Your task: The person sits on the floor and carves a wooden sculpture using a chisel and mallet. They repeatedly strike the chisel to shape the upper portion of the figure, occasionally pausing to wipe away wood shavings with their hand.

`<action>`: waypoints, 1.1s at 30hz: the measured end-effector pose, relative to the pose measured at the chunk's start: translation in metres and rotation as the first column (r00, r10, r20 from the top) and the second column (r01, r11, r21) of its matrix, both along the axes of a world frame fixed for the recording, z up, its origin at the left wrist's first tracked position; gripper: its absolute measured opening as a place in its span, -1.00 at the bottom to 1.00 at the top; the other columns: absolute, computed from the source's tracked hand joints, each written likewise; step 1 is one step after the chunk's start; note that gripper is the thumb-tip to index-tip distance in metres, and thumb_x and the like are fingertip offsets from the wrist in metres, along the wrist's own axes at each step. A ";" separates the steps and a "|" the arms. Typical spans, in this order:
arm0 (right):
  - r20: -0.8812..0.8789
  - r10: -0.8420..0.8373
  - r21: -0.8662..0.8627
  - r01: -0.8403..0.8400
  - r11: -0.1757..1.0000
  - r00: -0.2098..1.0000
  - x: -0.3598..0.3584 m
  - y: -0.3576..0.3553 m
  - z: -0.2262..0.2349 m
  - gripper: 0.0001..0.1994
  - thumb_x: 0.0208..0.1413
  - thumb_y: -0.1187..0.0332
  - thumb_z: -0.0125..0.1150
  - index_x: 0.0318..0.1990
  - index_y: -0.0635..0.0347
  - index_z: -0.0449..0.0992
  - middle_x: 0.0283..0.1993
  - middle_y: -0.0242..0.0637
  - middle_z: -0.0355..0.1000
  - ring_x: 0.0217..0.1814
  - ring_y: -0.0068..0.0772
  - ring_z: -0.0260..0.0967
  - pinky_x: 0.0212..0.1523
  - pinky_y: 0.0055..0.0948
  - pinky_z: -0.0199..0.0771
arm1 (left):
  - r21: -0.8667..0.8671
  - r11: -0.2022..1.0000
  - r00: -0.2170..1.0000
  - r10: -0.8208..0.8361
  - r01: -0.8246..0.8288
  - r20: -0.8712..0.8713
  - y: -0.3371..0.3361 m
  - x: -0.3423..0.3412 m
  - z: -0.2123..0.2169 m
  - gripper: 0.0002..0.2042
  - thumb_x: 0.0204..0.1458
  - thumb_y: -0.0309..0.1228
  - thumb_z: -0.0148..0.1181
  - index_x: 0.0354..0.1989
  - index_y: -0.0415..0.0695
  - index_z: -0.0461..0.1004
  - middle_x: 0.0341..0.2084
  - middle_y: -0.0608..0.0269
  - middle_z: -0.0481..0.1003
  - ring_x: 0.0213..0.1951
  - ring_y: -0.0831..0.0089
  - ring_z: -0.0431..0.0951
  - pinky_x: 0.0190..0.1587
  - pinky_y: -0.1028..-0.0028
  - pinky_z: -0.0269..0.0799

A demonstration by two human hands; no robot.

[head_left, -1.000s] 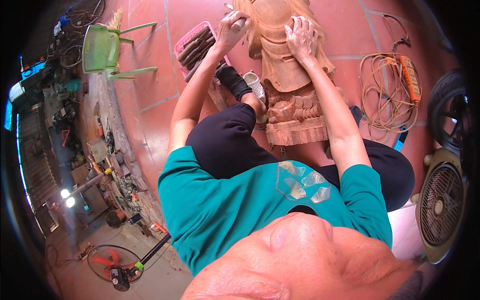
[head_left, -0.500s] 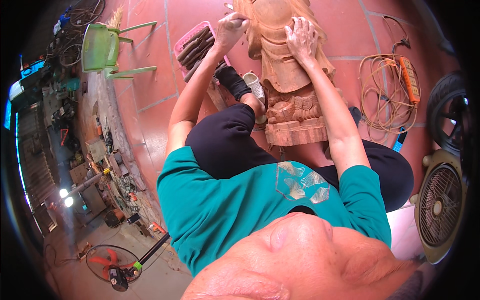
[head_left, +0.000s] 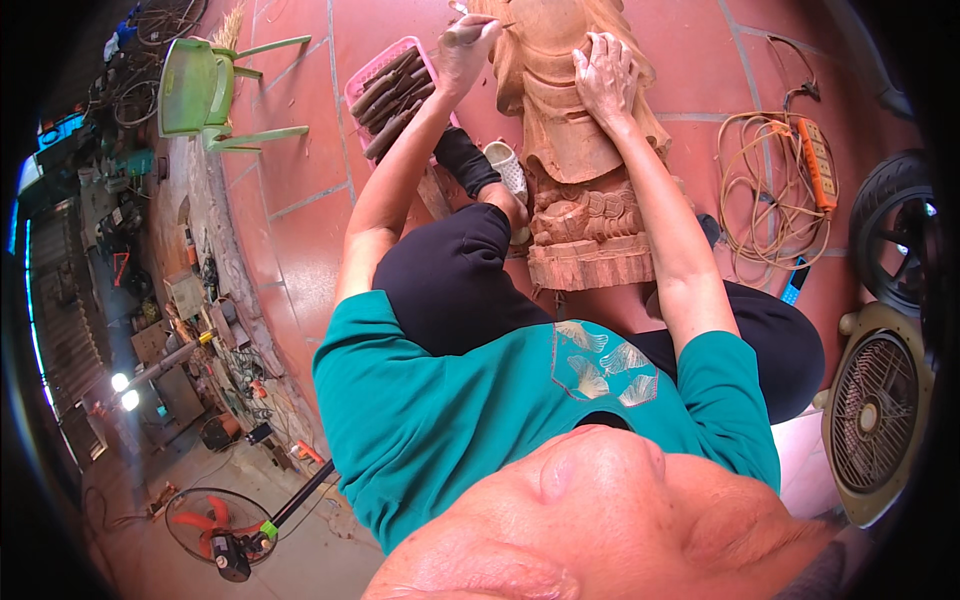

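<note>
A large reddish-brown wood carving [head_left: 570,150] lies on the tiled floor, with smooth folds at its far part and a rough, ridged base nearest me. My left hand [head_left: 465,62] is beside its far left edge, closed around a carving chisel [head_left: 462,36] whose brown handle shows past the fingers. The thin end points right toward the wood; whether it touches cannot be made out. Fingers spread, my right hand [head_left: 606,80] lies flat on the carving's right side. Left of the carving, a pink basket [head_left: 350,88] holds several dark-handled tools.
A green plastic chair [head_left: 195,90] lies tipped at the far left. On the right are a coiled cord [head_left: 740,190], an orange power strip [head_left: 817,165], a blue phone [head_left: 795,283], a wheel [head_left: 890,230] and a box fan [head_left: 868,415]. A white shoe [head_left: 507,170] is beside the carving.
My left hand has turned and come slightly nearer to me, and the chisel's handle now shows. My right hand stays on the carving.
</note>
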State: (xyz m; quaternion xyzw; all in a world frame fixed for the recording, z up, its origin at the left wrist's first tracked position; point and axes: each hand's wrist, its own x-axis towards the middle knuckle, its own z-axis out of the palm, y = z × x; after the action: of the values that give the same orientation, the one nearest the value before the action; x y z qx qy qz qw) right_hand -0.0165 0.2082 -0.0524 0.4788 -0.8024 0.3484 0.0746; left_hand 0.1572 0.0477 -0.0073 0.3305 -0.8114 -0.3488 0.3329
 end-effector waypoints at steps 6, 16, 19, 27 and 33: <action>0.004 -0.004 -0.005 0.004 1.000 1.000 -0.001 0.002 -0.001 -0.58 0.17 0.11 0.20 0.12 0.09 0.42 0.16 -0.27 0.32 0.29 -0.19 0.20 0.24 -0.08 0.20 | -0.104 0.992 0.992 -0.059 0.070 0.108 0.029 0.010 0.011 -0.85 0.11 -0.42 0.28 -0.25 -0.25 0.63 -0.37 0.32 0.65 -0.30 0.59 0.61 -0.21 0.56 0.50; -0.019 -0.013 -0.005 0.012 1.000 1.000 0.002 0.001 0.002 -0.58 0.19 0.09 0.18 0.11 0.08 0.42 0.15 -0.27 0.33 0.28 -0.20 0.21 0.23 -0.10 0.20 | -0.194 0.977 0.994 -0.070 0.086 0.086 0.010 0.003 0.010 -0.86 0.10 -0.44 0.29 -0.22 -0.20 0.64 -0.43 0.34 0.63 -0.38 0.63 0.56 -0.24 0.58 0.46; -0.009 -0.023 0.019 0.024 1.000 1.000 -0.003 0.003 0.001 -0.58 0.19 0.09 0.18 0.12 0.08 0.42 0.16 -0.27 0.34 0.28 -0.19 0.21 0.23 -0.09 0.20 | -0.155 0.980 0.987 -0.108 0.126 0.122 0.027 0.008 0.012 -0.86 0.09 -0.44 0.29 -0.21 -0.21 0.64 -0.40 0.30 0.63 -0.36 0.63 0.57 -0.23 0.58 0.47; -0.006 -0.012 0.001 0.012 1.000 1.000 0.001 0.002 0.001 -0.57 0.17 0.09 0.20 0.11 0.09 0.43 0.17 -0.27 0.34 0.29 -0.19 0.22 0.24 -0.09 0.21 | 0.190 0.982 0.998 -0.005 0.018 -0.070 0.008 -0.002 0.019 -0.88 0.10 -0.45 0.27 -0.25 -0.21 0.64 -0.39 0.35 0.62 -0.33 0.62 0.58 -0.23 0.54 0.48; 0.011 -0.019 0.002 0.019 1.000 1.000 0.002 0.008 0.002 -0.60 0.18 0.11 0.20 0.11 0.06 0.43 0.17 -0.31 0.35 0.28 -0.19 0.23 0.23 -0.08 0.22 | -0.313 0.924 0.974 -0.188 0.218 0.122 0.027 0.014 0.014 -0.86 0.11 -0.47 0.27 -0.20 -0.23 0.64 -0.42 0.32 0.60 -0.34 0.64 0.55 -0.24 0.55 0.47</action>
State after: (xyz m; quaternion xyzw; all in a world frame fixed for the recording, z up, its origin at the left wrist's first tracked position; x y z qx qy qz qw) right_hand -0.0149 0.2164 -0.0504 0.4692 -0.8077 0.3495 0.0728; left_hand 0.1711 0.0743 0.0064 0.2007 -0.9016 -0.2281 0.3079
